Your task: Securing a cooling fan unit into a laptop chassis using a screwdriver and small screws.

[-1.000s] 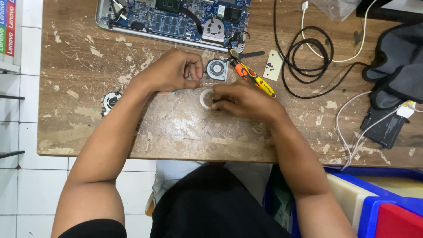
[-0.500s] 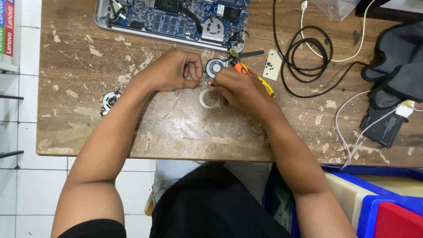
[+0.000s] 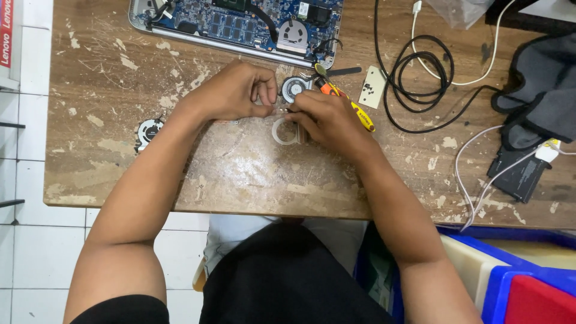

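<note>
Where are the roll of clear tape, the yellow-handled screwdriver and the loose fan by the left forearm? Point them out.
roll of clear tape (image 3: 281, 133): head view, left rim of the ring.
yellow-handled screwdriver (image 3: 362, 116): head view, yellow handle.
loose fan (image 3: 147, 131): head view, round middle.

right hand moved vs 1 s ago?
Yes. The right hand has shifted up and left, from beside the tape roll toward the loose fan, meeting the left hand.

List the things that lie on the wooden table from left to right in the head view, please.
Loose cooling fan → left hand → roll of clear tape → right hand → yellow-handled screwdriver → small white card → coiled black cable → black power adapter.
</note>
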